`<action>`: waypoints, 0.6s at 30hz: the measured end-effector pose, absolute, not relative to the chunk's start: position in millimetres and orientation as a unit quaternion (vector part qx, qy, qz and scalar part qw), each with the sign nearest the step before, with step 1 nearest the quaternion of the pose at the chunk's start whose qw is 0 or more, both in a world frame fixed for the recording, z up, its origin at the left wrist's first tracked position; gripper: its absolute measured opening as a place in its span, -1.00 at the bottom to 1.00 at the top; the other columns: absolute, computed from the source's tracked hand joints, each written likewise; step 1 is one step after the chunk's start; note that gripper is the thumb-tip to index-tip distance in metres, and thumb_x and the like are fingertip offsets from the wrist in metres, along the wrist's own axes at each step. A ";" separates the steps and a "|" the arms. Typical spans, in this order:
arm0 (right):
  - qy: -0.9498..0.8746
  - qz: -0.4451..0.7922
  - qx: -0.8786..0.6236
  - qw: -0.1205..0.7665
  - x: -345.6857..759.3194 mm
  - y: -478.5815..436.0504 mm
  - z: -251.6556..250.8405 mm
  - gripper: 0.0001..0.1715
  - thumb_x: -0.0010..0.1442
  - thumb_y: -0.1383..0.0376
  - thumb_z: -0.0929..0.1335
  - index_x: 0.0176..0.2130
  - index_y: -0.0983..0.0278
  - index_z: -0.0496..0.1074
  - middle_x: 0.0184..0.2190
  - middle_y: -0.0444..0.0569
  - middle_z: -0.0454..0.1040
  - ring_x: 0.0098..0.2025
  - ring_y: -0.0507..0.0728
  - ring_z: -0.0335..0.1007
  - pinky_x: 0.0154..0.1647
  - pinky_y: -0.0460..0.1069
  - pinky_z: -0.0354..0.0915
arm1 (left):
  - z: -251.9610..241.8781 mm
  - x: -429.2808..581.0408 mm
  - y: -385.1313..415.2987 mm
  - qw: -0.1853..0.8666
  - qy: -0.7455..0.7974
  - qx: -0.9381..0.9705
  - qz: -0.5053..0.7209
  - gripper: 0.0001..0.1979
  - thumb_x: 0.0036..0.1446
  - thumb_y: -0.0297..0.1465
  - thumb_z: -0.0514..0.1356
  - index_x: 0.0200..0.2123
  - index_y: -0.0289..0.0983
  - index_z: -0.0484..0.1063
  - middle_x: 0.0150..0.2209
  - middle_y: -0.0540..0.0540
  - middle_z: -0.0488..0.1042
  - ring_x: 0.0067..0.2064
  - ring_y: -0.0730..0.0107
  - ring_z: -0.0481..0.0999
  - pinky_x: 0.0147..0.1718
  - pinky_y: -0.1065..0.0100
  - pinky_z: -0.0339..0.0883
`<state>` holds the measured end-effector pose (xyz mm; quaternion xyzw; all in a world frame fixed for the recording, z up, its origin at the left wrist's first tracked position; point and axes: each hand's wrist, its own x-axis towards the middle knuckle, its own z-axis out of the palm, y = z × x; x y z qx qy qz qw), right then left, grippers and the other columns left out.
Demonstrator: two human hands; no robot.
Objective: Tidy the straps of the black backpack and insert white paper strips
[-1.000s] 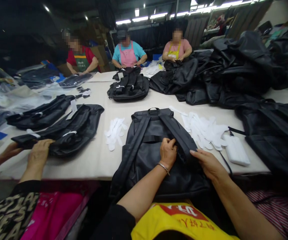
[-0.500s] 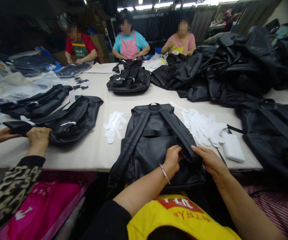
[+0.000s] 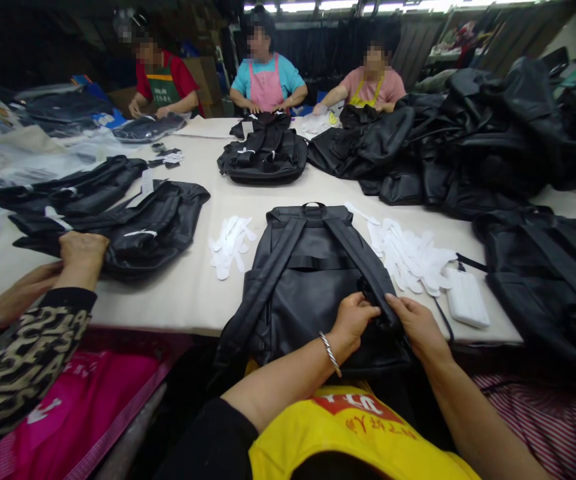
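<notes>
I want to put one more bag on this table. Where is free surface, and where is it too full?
Bare table shows between the backpack under the left hand and right hand and the co-worker's bag, below the white tags. Another strip lies before the far backpack. The right side is crowded: tag pile, white pouch, heaped bags.

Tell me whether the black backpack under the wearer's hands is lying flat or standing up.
Lying flat. The black backpack rests back-side up on the table, both shoulder straps showing, with the left hand and right hand gripping one strap's lower end.
</notes>
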<state>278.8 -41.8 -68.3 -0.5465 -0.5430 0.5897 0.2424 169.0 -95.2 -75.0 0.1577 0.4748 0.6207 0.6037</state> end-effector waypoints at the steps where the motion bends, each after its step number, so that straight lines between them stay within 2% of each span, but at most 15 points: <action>1: -0.562 0.566 -0.552 0.242 278.6 -43.2 -68.6 -0.63 -0.10 -0.02 0.32 -0.55 0.24 0.33 -0.68 -0.15 0.35 -0.58 0.08 0.27 -0.61 -0.07 0.22 | -74.1 168.7 -95.6 0.598 0.480 0.168 0.619 -0.76 -0.28 -0.55 0.11 -0.41 -0.34 0.38 -0.51 0.01 0.37 -0.49 0.56 0.29 -0.46 0.49 0.16; 6: -0.605 0.514 -0.562 0.232 278.5 -46.0 -70.0 -0.59 -0.09 -0.04 0.30 -0.56 0.25 0.32 -0.68 -0.14 0.34 -0.59 0.07 0.24 -0.64 -0.08 0.17 | -72.9 165.3 -98.2 0.595 0.480 0.188 0.617 -0.78 -0.26 -0.56 0.08 -0.42 -0.34 0.36 -0.52 0.02 0.34 -0.49 0.57 0.27 -0.51 0.52 0.12; 11: -0.622 0.497 -0.567 0.209 279.2 -43.9 -72.6 -0.57 -0.09 -0.05 0.29 -0.59 0.26 0.26 -0.68 -0.15 0.29 -0.60 0.04 0.19 -0.64 -0.10 0.11 | -76.7 161.3 -95.2 0.622 0.470 0.157 0.606 -0.71 -0.14 -0.42 0.10 -0.25 -0.31 0.33 -0.50 0.01 0.33 -0.54 0.60 0.24 -0.57 0.54 0.10; 14: -0.658 0.440 -0.577 0.202 276.3 -46.5 -74.0 -0.56 -0.07 -0.05 0.27 -0.59 0.27 0.24 -0.68 -0.16 0.24 -0.59 0.02 0.14 -0.63 -0.10 0.08 | -82.0 163.0 -89.0 0.585 0.505 0.180 0.609 -0.71 -0.11 -0.27 0.15 -0.32 -0.34 0.34 -0.42 -0.07 0.39 -0.45 0.53 0.31 -0.47 0.51 0.18; 18: -0.705 0.346 -0.588 0.190 266.9 -52.6 -74.7 -0.55 -0.01 -0.05 0.22 -0.58 0.26 0.24 -0.69 -0.15 0.23 -0.56 0.04 0.14 -0.56 -0.08 0.07 | -89.8 166.5 -82.8 0.502 0.562 0.202 0.626 -0.76 -0.10 -0.27 0.16 -0.38 -0.31 0.35 -0.36 -0.09 0.42 -0.34 0.45 0.34 -0.38 0.46 0.22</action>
